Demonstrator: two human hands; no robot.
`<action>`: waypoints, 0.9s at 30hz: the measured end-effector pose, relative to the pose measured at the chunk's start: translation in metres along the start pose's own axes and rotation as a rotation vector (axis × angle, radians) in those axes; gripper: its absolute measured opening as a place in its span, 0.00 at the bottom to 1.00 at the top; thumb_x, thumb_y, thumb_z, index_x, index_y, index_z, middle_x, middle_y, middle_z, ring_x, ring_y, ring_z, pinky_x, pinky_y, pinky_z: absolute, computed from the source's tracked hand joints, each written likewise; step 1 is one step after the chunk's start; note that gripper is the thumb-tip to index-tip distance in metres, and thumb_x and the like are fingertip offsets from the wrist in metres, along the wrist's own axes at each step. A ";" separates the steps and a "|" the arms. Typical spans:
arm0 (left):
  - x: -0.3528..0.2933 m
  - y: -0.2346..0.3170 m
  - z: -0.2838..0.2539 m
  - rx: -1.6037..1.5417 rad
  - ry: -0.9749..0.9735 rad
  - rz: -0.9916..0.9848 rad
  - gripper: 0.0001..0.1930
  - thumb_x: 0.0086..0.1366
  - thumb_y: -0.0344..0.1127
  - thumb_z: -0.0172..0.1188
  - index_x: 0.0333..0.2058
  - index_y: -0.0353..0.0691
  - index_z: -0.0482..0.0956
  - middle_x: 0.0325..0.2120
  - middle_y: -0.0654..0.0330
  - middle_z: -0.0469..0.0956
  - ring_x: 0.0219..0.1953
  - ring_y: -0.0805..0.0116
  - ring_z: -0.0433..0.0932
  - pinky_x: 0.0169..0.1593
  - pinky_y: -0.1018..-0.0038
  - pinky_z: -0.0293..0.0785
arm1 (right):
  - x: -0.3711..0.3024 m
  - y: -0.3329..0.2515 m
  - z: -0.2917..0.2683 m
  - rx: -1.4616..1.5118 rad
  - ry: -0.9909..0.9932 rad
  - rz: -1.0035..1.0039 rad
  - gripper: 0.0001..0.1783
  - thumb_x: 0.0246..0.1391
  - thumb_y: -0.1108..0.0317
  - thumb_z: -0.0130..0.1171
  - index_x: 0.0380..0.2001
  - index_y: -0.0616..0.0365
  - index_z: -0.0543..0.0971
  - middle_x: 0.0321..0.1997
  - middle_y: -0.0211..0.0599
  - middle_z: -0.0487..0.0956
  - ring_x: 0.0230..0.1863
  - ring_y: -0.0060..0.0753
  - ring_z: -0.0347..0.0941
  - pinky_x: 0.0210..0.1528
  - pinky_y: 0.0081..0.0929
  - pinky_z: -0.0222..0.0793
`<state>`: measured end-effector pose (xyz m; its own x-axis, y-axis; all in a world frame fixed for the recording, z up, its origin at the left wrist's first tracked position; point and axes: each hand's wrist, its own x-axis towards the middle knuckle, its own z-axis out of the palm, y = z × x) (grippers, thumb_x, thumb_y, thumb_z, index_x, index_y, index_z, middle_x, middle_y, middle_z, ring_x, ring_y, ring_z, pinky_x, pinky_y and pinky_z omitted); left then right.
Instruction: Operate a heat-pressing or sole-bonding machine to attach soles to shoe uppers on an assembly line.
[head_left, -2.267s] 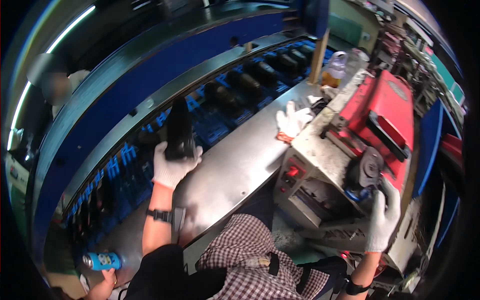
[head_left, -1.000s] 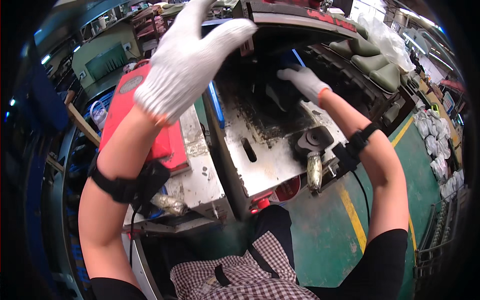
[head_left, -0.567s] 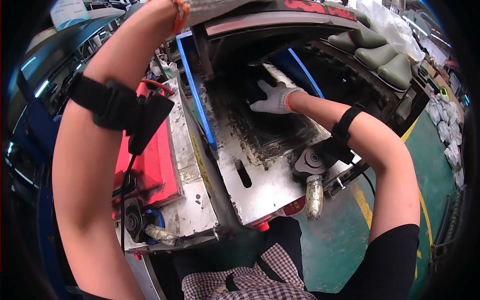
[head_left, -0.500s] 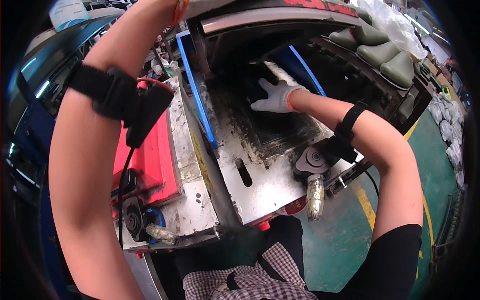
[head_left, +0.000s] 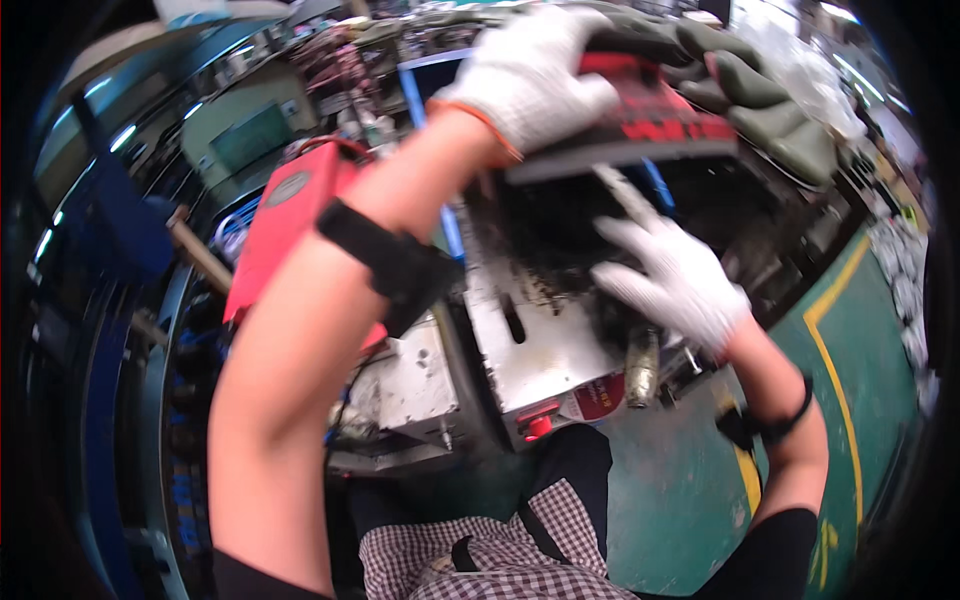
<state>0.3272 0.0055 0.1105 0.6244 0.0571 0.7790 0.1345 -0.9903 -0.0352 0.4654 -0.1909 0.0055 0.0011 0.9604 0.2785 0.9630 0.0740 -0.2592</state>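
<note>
Both my hands wear white knitted gloves. My left hand [head_left: 535,85], blurred, has its fingers bent over the upper left part of a red and dark press lid [head_left: 680,115], closed on it. The lid is tilted up above a blackened press bed [head_left: 540,220], whose inside lies mostly in shadow. My right hand [head_left: 675,275] is open, fingers spread, holding nothing. It hovers over the right side of the bed, above a handle wrapped in worn shiny tape [head_left: 642,370]. A white metal plate [head_left: 545,345] with a slot forms the bed's front.
To the left stands a red machine housing [head_left: 290,215] beside a pale worktop [head_left: 405,375]. Dark green boot-like pieces [head_left: 785,130] lie at the back right. A red button [head_left: 538,427] sits on the front panel. Yellow lines [head_left: 835,350] mark the green floor at right.
The lid has come lower over the bed, with my left hand moving right and down into view. My right hand has drawn back from inside the bed toward me and right.
</note>
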 end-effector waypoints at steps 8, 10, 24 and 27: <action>-0.094 0.057 0.081 0.019 0.250 0.104 0.23 0.47 0.32 0.63 0.46 0.42 0.75 0.35 0.55 0.77 0.42 0.50 0.76 0.47 0.55 0.68 | -0.115 -0.047 0.066 0.072 0.210 -0.188 0.21 0.49 0.65 0.69 0.47 0.57 0.81 0.51 0.45 0.78 0.61 0.59 0.71 0.69 0.59 0.59; -0.115 0.061 0.094 0.035 0.193 0.063 0.24 0.49 0.33 0.63 0.49 0.44 0.76 0.40 0.56 0.76 0.50 0.51 0.74 0.54 0.52 0.67 | -0.115 -0.029 0.087 -0.108 0.345 -0.237 0.16 0.48 0.73 0.66 0.43 0.57 0.82 0.50 0.43 0.79 0.62 0.59 0.71 0.69 0.59 0.60; -0.160 0.058 0.126 0.112 0.068 0.015 0.32 0.49 0.37 0.66 0.56 0.45 0.72 0.50 0.56 0.73 0.62 0.51 0.68 0.70 0.45 0.57 | -0.088 0.134 0.087 -0.009 0.780 0.108 0.18 0.67 0.78 0.49 0.58 0.67 0.76 0.59 0.48 0.78 0.60 0.46 0.75 0.66 0.37 0.66; -0.166 0.064 0.130 0.150 0.094 0.020 0.32 0.49 0.37 0.65 0.57 0.44 0.72 0.52 0.55 0.73 0.64 0.49 0.67 0.71 0.46 0.56 | -0.047 0.080 0.056 -0.205 0.700 -0.027 0.20 0.68 0.74 0.50 0.61 0.65 0.76 0.62 0.49 0.77 0.65 0.47 0.72 0.69 0.39 0.63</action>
<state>0.3324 -0.0509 -0.1026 0.5547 0.0190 0.8319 0.2405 -0.9607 -0.1384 0.5277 -0.2152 -0.0806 0.0829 0.5570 0.8264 0.9961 -0.0224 -0.0849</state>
